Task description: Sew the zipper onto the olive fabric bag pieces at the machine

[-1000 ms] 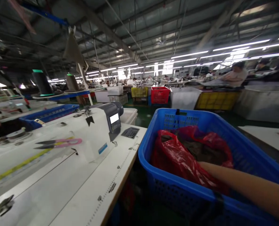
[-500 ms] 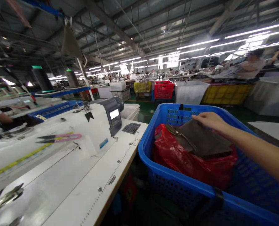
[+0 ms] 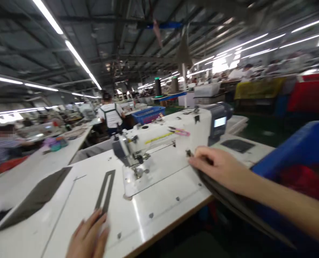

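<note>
A dark grey-brown fabric piece hangs from my right hand, its thumb and fingers pinched on the top corner. The cloth drapes over the table's front edge, beside the blue basket. On the white sewing table, my left hand lies with fingers stretched out over the near end of a narrow grey fabric strip with a long slot. Between the hands stands a white sewing machine; its needle area is nearer my left hand. Another dark fabric piece lies flat at the left.
Pink-handled thread snips and a yellow tape measure lie on the machine. At the right stands the blue basket with a red plastic bag. Thread cones stand behind. A person is beyond the table.
My right hand has lifted a fabric piece out of the basket and brought it left over the table. The view has turned left, and my left hand has come into view.
</note>
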Available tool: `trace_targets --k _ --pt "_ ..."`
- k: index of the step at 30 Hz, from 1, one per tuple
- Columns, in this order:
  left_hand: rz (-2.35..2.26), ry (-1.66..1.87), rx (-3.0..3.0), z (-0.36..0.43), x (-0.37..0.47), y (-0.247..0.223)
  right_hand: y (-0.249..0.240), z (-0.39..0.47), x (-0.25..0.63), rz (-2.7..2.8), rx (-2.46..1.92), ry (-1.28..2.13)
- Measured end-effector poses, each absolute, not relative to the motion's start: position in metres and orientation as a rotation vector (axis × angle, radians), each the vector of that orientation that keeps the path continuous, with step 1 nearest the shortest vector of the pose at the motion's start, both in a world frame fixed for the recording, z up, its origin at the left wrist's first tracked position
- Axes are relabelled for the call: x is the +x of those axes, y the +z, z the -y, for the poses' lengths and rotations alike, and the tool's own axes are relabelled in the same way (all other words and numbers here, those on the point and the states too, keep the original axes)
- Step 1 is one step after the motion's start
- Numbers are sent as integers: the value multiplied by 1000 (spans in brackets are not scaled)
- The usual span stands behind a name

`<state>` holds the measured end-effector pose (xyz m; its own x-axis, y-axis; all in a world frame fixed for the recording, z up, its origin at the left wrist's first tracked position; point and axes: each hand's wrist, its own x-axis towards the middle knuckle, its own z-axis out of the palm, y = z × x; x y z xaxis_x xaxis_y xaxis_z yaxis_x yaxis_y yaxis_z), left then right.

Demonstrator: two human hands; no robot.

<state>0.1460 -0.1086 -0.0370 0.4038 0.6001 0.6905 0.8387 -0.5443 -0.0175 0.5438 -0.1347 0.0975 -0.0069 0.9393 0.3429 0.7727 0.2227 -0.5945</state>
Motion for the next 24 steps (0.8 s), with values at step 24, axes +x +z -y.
trace_targets --k 24 --pt "804 -413 -3182 33 308 14 -56 140 506 1873 -1601 39"
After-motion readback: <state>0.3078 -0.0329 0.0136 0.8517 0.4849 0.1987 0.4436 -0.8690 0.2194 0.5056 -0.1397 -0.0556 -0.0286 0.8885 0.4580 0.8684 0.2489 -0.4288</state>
